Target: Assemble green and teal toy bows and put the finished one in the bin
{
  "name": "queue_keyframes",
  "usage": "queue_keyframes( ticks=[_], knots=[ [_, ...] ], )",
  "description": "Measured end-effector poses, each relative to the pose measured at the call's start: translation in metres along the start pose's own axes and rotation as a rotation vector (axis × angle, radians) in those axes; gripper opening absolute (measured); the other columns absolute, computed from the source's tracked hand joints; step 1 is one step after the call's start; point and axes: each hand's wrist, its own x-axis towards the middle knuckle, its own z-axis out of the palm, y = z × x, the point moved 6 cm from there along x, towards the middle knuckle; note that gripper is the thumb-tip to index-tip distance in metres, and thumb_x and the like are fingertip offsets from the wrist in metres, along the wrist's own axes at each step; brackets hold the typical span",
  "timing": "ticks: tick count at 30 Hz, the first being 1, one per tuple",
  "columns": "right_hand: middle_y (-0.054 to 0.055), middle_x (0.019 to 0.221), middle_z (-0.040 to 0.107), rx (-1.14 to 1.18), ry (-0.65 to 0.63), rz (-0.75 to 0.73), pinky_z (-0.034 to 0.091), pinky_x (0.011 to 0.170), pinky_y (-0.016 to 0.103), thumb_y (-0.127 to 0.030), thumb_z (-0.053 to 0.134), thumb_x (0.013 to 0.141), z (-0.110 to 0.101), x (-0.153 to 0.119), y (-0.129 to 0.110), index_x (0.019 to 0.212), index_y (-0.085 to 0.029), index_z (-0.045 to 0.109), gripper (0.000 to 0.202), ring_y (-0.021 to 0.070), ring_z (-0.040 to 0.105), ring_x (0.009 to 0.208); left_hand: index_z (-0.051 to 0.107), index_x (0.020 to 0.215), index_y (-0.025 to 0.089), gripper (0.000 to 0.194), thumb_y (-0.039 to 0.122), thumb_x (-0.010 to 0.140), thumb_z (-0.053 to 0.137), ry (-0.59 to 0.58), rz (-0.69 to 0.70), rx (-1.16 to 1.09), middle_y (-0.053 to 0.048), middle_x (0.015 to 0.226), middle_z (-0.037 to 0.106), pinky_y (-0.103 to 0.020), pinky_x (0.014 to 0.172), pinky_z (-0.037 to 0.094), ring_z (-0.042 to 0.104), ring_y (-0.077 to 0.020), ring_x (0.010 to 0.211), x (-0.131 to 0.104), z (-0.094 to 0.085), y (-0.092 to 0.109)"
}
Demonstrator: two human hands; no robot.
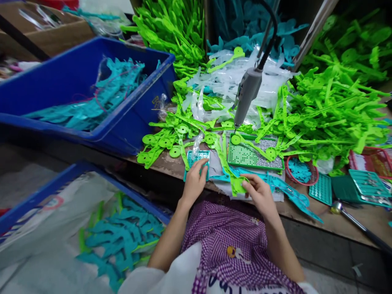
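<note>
My right hand [259, 192] pinches the wide end of a bright green plastic part [239, 184] with a long arm, at the bench's front edge. The part's arm slants up and left. My left hand [195, 179] reaches over a small teal tray [187, 173] of small pieces. Its fingers are stretched out with the thumb a little apart; the fingertips partly hide the tray. Behind my hands a green tray [257, 164] holds small metal pieces, with another green part lying across it. A blue plastic part [295, 196] lies by my right hand.
A grey electric screwdriver [248, 92] hangs over the green tray. Green parts [333, 114] are heaped at right and behind, with clear plastic pieces [239, 67] between. Blue bins [128, 110] stand left. A red basket [315, 176] and a black-handled tool [358, 222] are at right.
</note>
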Motion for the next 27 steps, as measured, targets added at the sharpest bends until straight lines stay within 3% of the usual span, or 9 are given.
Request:
queue_keyframes(
  ticks=[3, 6, 9, 12, 15, 17, 20, 24, 27],
  knots=[
    [-0.005, 0.057, 0.051, -0.143, -0.04, -0.092, 0.041, 0.049, 0.024, -0.04, 0.06, 0.083, 0.017, 0.023, -0.015, 0.102, -0.021, 0.068, 0.028, 0.011, 0.049, 0.051, 0.062, 0.117, 0.022, 0.03, 0.033, 0.1, 0.039, 0.141, -0.045, -0.013, -0.009, 0.116, 0.07, -0.038, 0.096, 0.052, 0.065, -0.0206, 0.109, -0.02, -0.019, 0.007],
    [-0.005, 0.06, 0.056, -0.188, -0.087, -0.054, 0.042, 0.05, 0.024, -0.037, 0.058, 0.082, 0.021, 0.041, -0.014, 0.099, -0.02, 0.067, 0.025, 0.011, 0.051, 0.05, 0.065, 0.113, 0.023, 0.026, 0.035, 0.096, 0.049, 0.1, 0.056, 0.122, -0.009, 0.113, 0.071, -0.042, 0.097, 0.051, 0.064, -0.0241, 0.109, -0.037, -0.027, 0.003],
    [-0.005, 0.061, 0.056, -0.144, -0.096, -0.05, 0.044, 0.052, 0.025, -0.035, 0.057, 0.082, 0.02, 0.053, -0.018, 0.099, -0.019, 0.066, 0.025, 0.0108, 0.054, 0.051, 0.069, 0.109, 0.024, 0.023, 0.03, 0.095, 0.051, -0.037, 0.144, 0.257, -0.009, 0.113, 0.072, -0.046, 0.095, 0.05, 0.064, -0.0272, 0.111, -0.043, -0.018, -0.011],
    [-0.006, 0.059, 0.055, -0.074, -0.091, -0.073, 0.043, 0.053, 0.024, -0.034, 0.059, 0.08, 0.019, 0.059, -0.025, 0.098, -0.019, 0.066, 0.024, 0.0102, 0.053, 0.05, 0.071, 0.107, 0.025, 0.024, 0.027, 0.095, 0.05, -0.085, 0.149, 0.294, -0.009, 0.114, 0.071, -0.046, 0.093, 0.05, 0.063, -0.0273, 0.11, -0.033, -0.006, -0.017],
    [-0.005, 0.059, 0.055, 0.007, -0.093, -0.026, 0.044, 0.052, 0.025, -0.038, 0.064, 0.076, 0.007, 0.052, -0.02, 0.094, -0.019, 0.066, 0.026, 0.011, 0.053, 0.051, 0.07, 0.111, 0.023, 0.026, 0.028, 0.095, 0.05, -0.091, 0.126, 0.241, -0.01, 0.115, 0.071, -0.045, 0.093, 0.051, 0.064, -0.0272, 0.108, -0.02, 0.002, -0.011],
    [-0.005, 0.06, 0.055, 0.05, -0.026, -0.001, 0.045, 0.051, 0.026, -0.04, 0.067, 0.075, -0.011, 0.04, -0.012, 0.093, -0.02, 0.066, 0.027, 0.0107, 0.053, 0.051, 0.067, 0.119, 0.023, 0.03, 0.027, 0.096, 0.047, -0.113, 0.126, 0.165, -0.01, 0.123, 0.068, -0.045, 0.098, 0.05, 0.062, -0.0261, 0.114, -0.017, 0.004, -0.004],
    [-0.005, 0.062, 0.055, 0.085, 0.061, 0.012, 0.043, 0.05, 0.025, -0.042, 0.068, 0.076, -0.03, 0.028, -0.002, 0.095, -0.021, 0.065, 0.029, 0.0096, 0.051, 0.05, 0.061, 0.13, 0.023, 0.038, 0.022, 0.095, 0.046, -0.222, 0.166, 0.043, -0.008, 0.131, 0.064, -0.042, 0.104, 0.048, 0.059, -0.0233, 0.122, -0.024, 0.009, 0.009],
    [-0.007, 0.058, 0.048, 0.103, 0.038, -0.008, 0.043, 0.049, 0.025, -0.045, 0.069, 0.076, -0.021, 0.033, 0.006, 0.1, -0.022, 0.064, 0.033, 0.0103, 0.049, 0.049, 0.06, 0.131, 0.023, 0.048, 0.011, 0.088, 0.045, -0.334, 0.176, -0.079, -0.007, 0.129, 0.066, -0.039, 0.103, 0.051, 0.062, -0.0214, 0.119, -0.042, 0.017, 0.021],
    [-0.007, 0.058, 0.048, 0.088, 0.011, -0.012, 0.044, 0.051, 0.026, -0.045, 0.069, 0.077, -0.017, 0.032, 0.011, 0.099, -0.023, 0.063, 0.033, 0.0113, 0.05, 0.051, 0.066, 0.123, 0.023, 0.037, 0.017, 0.088, 0.055, -0.326, 0.156, -0.157, -0.007, 0.122, 0.069, -0.038, 0.099, 0.054, 0.066, -0.0211, 0.112, -0.055, 0.02, 0.027]
  ],
)
